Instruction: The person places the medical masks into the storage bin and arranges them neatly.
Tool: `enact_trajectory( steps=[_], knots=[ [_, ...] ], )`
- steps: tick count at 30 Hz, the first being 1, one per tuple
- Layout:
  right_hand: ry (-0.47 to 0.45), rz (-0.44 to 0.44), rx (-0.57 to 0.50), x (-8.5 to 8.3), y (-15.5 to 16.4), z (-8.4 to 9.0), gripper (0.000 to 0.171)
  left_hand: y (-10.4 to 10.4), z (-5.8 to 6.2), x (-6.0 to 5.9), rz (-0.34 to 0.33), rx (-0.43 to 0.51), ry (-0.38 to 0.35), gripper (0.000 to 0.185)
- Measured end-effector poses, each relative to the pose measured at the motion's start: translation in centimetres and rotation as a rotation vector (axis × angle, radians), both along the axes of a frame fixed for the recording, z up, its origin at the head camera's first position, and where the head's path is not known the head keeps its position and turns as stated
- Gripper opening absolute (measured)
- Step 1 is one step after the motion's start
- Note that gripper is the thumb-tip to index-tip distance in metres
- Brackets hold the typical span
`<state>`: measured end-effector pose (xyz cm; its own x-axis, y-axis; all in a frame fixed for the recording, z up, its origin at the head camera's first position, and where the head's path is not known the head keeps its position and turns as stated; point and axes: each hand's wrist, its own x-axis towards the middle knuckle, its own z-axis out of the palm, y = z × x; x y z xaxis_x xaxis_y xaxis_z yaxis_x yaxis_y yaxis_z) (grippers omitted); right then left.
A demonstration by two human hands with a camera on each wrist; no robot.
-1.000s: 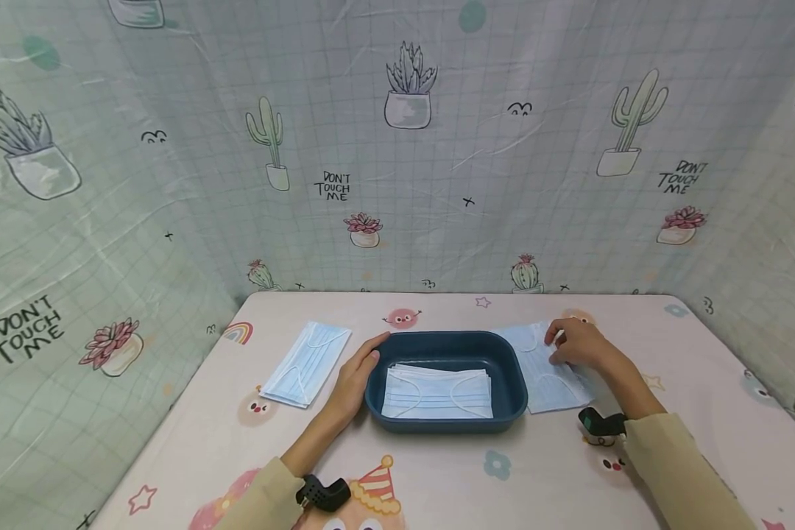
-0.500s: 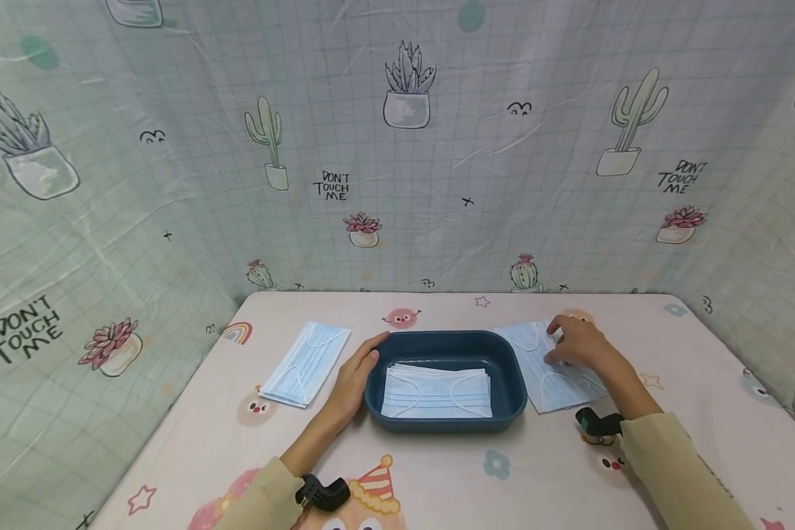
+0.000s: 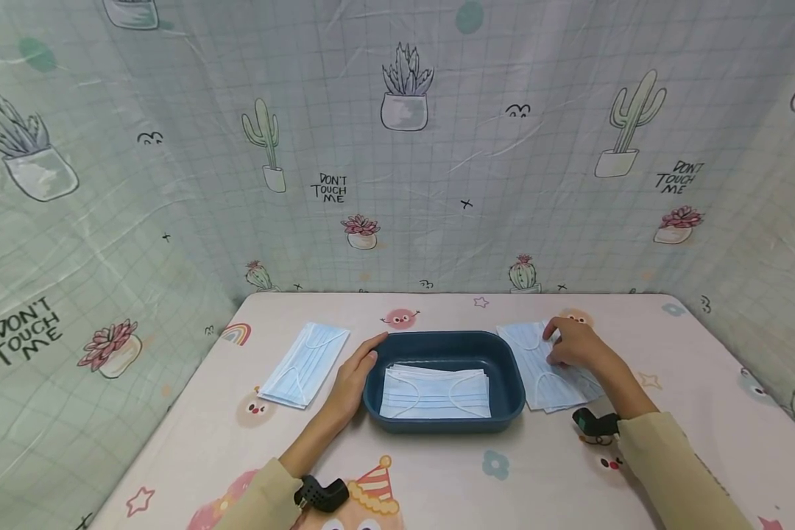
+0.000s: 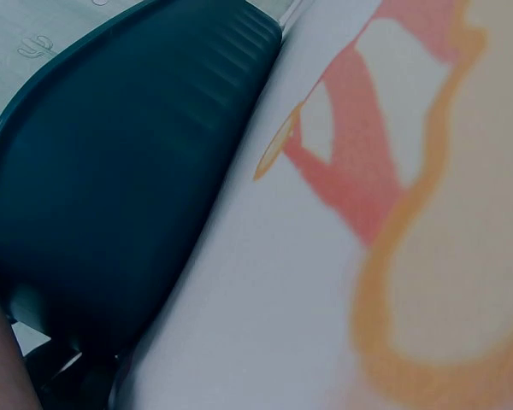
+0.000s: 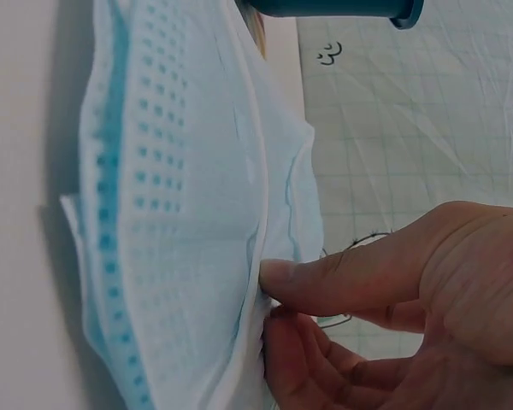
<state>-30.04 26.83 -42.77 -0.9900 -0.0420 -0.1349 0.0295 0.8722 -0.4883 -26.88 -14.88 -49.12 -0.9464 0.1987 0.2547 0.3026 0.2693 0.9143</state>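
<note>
My left hand [image 3: 352,379] rests along the left end of a dark blue tray [image 3: 444,425], fingers fairly straight against its wall. In the left wrist view the tray's outer wall [image 4: 128,154] fills the upper left. Pale blue face masks [image 3: 433,394] with white ear loops lie stacked inside the tray. To its right, my right hand [image 3: 576,344] is over more face masks [image 3: 536,375]. The right wrist view shows the thumb and fingertips of the right hand [image 5: 376,299] pinching a mask [image 5: 188,222] near its loop; another mask's edge shows behind it.
Another small stack of face masks [image 3: 305,364] lies to the left of the tray. Everything is on a pink-white patterned table [image 3: 450,486]. A cactus-print curtain [image 3: 464,147] rises behind the table and at both sides.
The masks under my right hand have shifted slightly, and their near ends now lie fanned apart. My right hand moves only a little; the left hand and tray stay in place.
</note>
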Motion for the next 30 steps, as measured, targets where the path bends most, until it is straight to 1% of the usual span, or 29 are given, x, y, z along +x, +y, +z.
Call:
enact_trajectory(
  steps=[5,9,13,17,22,30],
  knots=[
    [0.027,-0.036,0.066,0.1,-0.4,0.1,0.033,-0.1,-0.1,-0.1,-0.001,0.001,-0.001,0.042],
    [0.03,-0.054,0.087,0.4,-0.7,0.4,0.03,-0.1,-0.1,-0.1,-0.002,0.001,0.004,0.041],
    [0.007,-0.042,0.06,0.5,-0.6,0.4,0.028,0.0,-0.1,-0.1,0.0,-0.001,0.007,0.041],
    [-0.019,-0.032,0.024,0.4,-0.1,0.3,0.031,0.0,-0.1,-0.1,-0.006,0.008,0.023,0.042],
    [-0.019,-0.033,-0.022,0.2,0.6,0.6,0.034,0.1,-0.1,-0.2,-0.012,0.015,0.041,0.042],
    [0.05,0.031,-0.105,-0.1,1.5,0.5,0.015,0.0,-0.1,-0.1,0.001,0.009,0.002,0.041]
  ],
)
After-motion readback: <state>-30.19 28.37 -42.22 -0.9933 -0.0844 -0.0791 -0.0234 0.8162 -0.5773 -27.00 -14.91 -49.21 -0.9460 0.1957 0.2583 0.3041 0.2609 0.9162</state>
